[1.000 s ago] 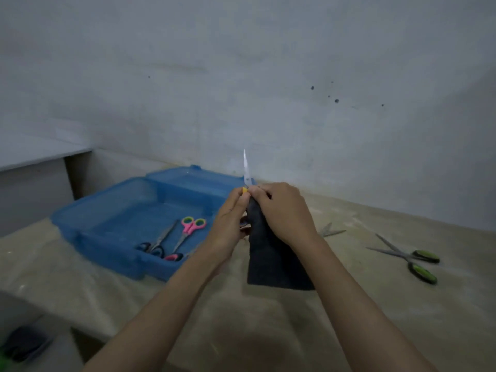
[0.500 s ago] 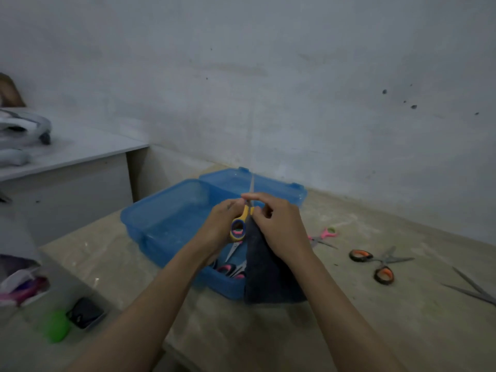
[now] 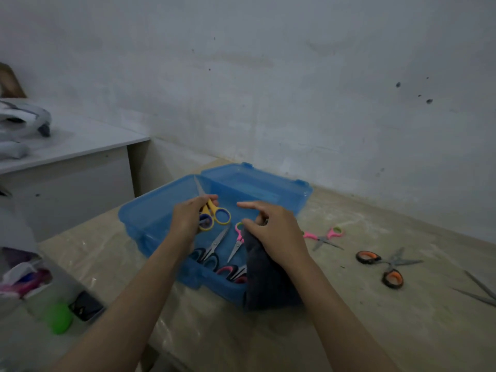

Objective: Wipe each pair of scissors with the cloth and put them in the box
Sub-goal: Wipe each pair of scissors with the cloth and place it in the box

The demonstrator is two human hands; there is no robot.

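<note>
My left hand (image 3: 186, 218) grips yellow-handled scissors (image 3: 216, 214) over the open blue box (image 3: 142, 218), blade tip pointing up and away. My right hand (image 3: 273, 232) holds a dark cloth (image 3: 265, 280) that hangs over the box's front right corner, its index finger and thumb stretched out. Inside the box lie black-handled scissors (image 3: 212, 251), pink-handled scissors (image 3: 237, 237) and a red-and-black pair (image 3: 232, 272). On the table to the right lie pink scissors (image 3: 324, 236), orange-and-black scissors (image 3: 386, 265) and a steel pair (image 3: 480, 291) at the frame's edge.
The box's lid (image 3: 257, 183) lies open toward the wall. A grey desk (image 3: 69, 146) stands at the left. Below the table's left edge are a green object (image 3: 60, 320), a black item (image 3: 86, 306) and a bag of coloured things (image 3: 24, 280).
My hands have come apart: the left carried the yellow scissors out of the cloth and lower over the box. The right keeps the cloth. The view shifted left and down.
</note>
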